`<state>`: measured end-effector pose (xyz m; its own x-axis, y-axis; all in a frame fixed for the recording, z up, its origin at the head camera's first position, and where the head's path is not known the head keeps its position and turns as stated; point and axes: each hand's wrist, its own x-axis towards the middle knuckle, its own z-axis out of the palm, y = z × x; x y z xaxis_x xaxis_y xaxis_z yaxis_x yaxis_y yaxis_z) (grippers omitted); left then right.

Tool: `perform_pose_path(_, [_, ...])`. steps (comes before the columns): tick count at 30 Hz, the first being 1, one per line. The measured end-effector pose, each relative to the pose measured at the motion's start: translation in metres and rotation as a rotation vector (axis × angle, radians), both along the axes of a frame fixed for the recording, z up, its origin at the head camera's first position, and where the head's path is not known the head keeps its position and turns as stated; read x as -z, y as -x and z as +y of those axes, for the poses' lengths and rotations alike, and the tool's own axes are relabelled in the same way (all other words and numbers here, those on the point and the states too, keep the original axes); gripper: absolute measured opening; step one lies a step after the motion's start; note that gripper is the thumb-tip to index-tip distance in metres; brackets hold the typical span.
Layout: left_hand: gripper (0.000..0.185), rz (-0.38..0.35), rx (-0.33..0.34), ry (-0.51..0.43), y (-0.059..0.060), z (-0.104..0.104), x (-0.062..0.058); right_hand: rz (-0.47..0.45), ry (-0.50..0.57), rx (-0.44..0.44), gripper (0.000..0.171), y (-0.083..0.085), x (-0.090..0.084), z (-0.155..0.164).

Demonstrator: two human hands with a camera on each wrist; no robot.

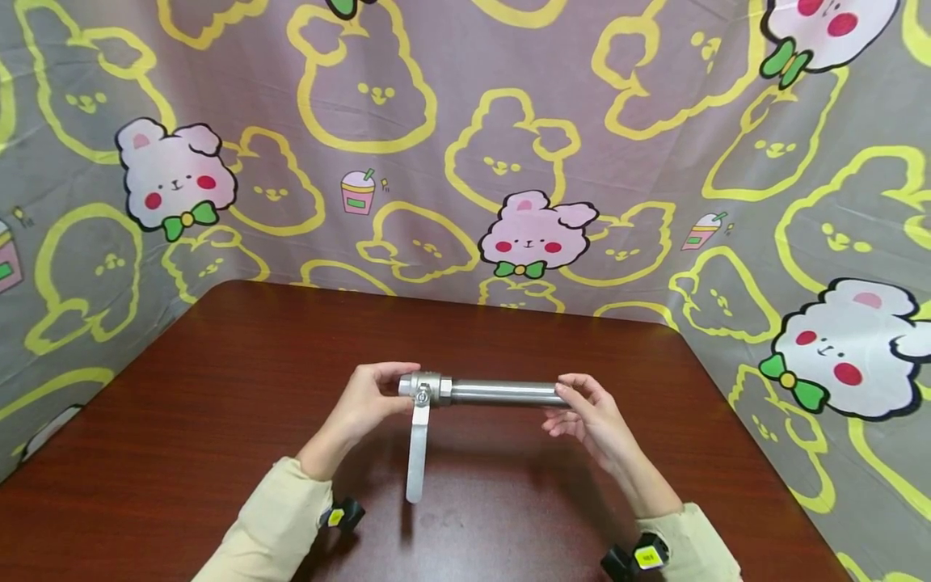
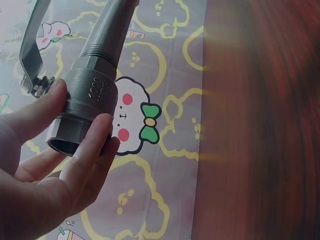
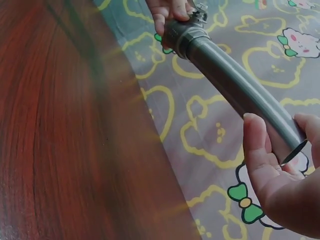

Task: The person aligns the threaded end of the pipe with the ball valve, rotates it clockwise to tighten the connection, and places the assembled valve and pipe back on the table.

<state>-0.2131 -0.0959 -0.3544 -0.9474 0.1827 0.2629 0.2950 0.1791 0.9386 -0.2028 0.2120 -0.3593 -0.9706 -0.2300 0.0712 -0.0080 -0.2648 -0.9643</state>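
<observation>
A metal ball valve (image 1: 434, 388) with a long flat lever handle (image 1: 417, 457) is joined to a straight steel pipe (image 1: 505, 393). Together they are held level above the table, the lever pointing toward the person. My left hand (image 1: 369, 396) grips the valve's open end between thumb and fingers. At the pipe's far end my right hand (image 1: 587, 412) pinches the tube. In the left wrist view, threads of the pipe (image 2: 112, 30) show where it enters the valve body (image 2: 90, 92). The right wrist view shows the hollow end of the pipe (image 3: 280, 127) between thumb and fingers.
A dark red-brown wooden table (image 1: 291, 339) lies below the hands. Behind it and along both sides hangs a curtain (image 1: 436, 162) printed with cartoon rabbits. A small black wrist device (image 1: 343, 515) sits on each sleeve.
</observation>
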Motion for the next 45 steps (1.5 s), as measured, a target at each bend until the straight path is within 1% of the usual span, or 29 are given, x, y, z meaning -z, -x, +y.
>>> perform_pose_path(4, [0.043,0.002,-0.004,0.006,0.001,-0.001,0.000,0.039,-0.014,-0.063,0.013,0.001,0.000,0.002])
perform_pose_path(9, [0.042,-0.004,-0.023,0.013,0.001,-0.004,-0.001,0.106,-0.003,-0.204,0.029,0.003,0.001,0.008])
perform_pose_path(11, [0.042,-0.007,-0.024,0.013,0.001,-0.005,-0.002,0.138,-0.014,-0.240,0.030,0.004,0.002,0.010])
perform_pose_path(13, [0.042,-0.010,-0.022,0.013,0.001,-0.005,-0.003,0.161,-0.023,-0.259,0.027,0.005,0.002,0.012])
perform_pose_path(16, [0.043,-0.012,-0.020,0.012,0.000,-0.005,-0.004,0.182,-0.048,-0.240,0.019,0.005,0.002,0.012])
perform_pose_path(19, [0.043,-0.012,-0.016,0.005,0.000,-0.004,-0.005,0.174,-0.085,-0.183,0.012,0.005,0.001,0.012])
perform_pose_path(23, [0.043,-0.011,-0.001,0.009,-0.001,-0.002,-0.005,0.093,-0.151,-0.048,0.016,0.003,-0.001,0.008])
perform_pose_path(26, [0.043,-0.014,0.000,0.018,-0.001,-0.002,-0.006,0.022,-0.173,0.042,0.018,0.001,-0.005,0.005])
perform_pose_path(29, [0.043,-0.012,-0.008,0.026,-0.002,-0.002,-0.008,-0.010,-0.184,0.077,0.013,0.000,-0.006,0.004])
perform_pose_path(31, [0.044,-0.010,-0.010,0.030,-0.002,-0.002,-0.008,-0.004,-0.196,0.075,0.008,0.000,-0.006,0.004])
perform_pose_path(33, [0.044,-0.008,-0.014,0.033,-0.003,-0.002,-0.009,0.021,-0.204,0.055,0.012,0.000,-0.006,0.005])
perform_pose_path(35, [0.044,-0.004,-0.016,0.034,-0.002,-0.002,-0.009,0.062,-0.197,0.017,0.019,0.000,-0.005,0.007])
perform_pose_path(41, [0.043,0.014,-0.034,0.043,-0.001,-0.004,-0.009,0.194,-0.145,-0.168,0.034,0.002,-0.002,0.015])
perform_pose_path(43, [0.043,0.012,-0.039,0.045,-0.001,-0.004,-0.009,0.221,-0.151,-0.207,0.036,0.004,-0.001,0.018])
perform_pose_path(45, [0.043,0.006,-0.042,0.046,-0.001,-0.004,-0.008,0.234,-0.166,-0.226,0.035,0.005,0.000,0.020])
